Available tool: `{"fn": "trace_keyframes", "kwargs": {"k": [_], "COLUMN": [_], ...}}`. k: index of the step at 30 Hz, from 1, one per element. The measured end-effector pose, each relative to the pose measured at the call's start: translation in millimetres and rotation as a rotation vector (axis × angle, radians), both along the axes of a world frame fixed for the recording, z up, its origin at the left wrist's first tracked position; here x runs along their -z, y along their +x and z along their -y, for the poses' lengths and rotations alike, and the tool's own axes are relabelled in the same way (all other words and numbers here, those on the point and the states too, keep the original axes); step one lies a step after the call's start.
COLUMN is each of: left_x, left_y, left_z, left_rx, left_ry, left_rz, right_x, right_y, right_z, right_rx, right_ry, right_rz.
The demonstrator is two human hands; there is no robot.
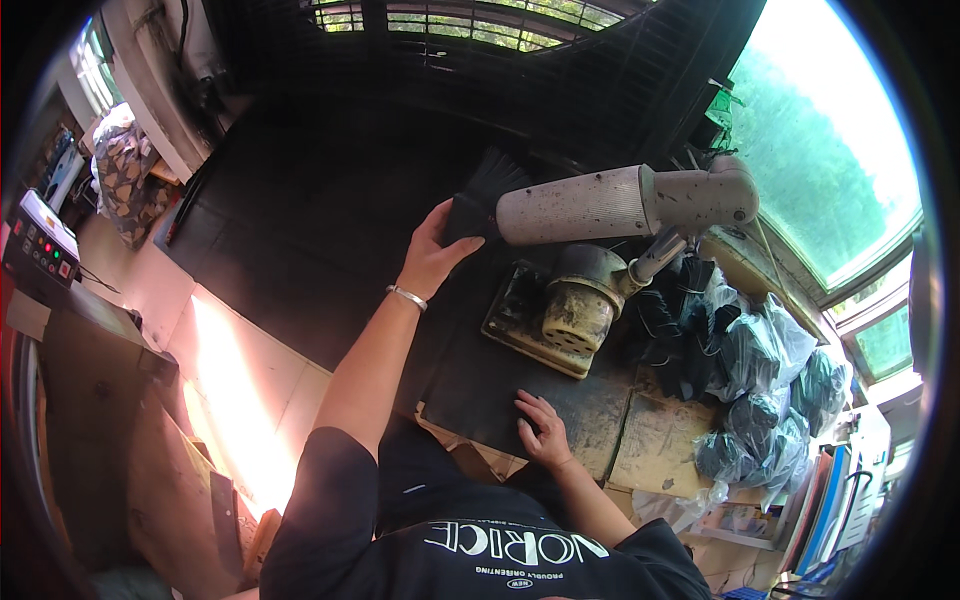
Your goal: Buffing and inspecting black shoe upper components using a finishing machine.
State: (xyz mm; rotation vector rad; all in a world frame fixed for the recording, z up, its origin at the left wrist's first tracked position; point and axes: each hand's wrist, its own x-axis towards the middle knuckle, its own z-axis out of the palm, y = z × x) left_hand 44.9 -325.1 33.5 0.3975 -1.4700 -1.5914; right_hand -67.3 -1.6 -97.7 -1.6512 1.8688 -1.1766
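Note:
My left hand (436,250) reaches out over the black work surface and grips a dark bundle (474,212). Thin strands fan out from the bundle's far end; its exact kind is hard to make out against the dark background. My thumb lies along its near side, while the other fingers are partly hidden behind it. Close to the right of the bundle is the ribbed grey head of a jointed lamp (575,205). My right hand (543,432) lies near the table's front edge, its fingers apart and nothing in them.
The lamp's stained round base (580,318) stands on a board right of centre. Several plastic bags with dark contents (760,360) crowd the right side, beside a window (840,170). A control box with lit buttons (45,245) and cardboard (110,430) are at the left.

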Motion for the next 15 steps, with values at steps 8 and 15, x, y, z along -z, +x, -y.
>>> {"fn": "trace_keyframes", "kwargs": {"k": [8,15], "left_x": [-7.9,-5.1], "left_y": [-1.2,3.6], "left_z": [-4.3,-5.7], "left_rx": [0.001,-0.004], "left_ry": [-0.002,-0.001], "left_rz": [0.009,-0.015], "right_x": [3.0,2.9], "right_y": [-0.3,0.0], "right_z": [-1.9,-2.3], "right_rx": [0.001,-0.001], "right_ry": [0.001,0.005], "right_rz": [-0.004,0.0]}}
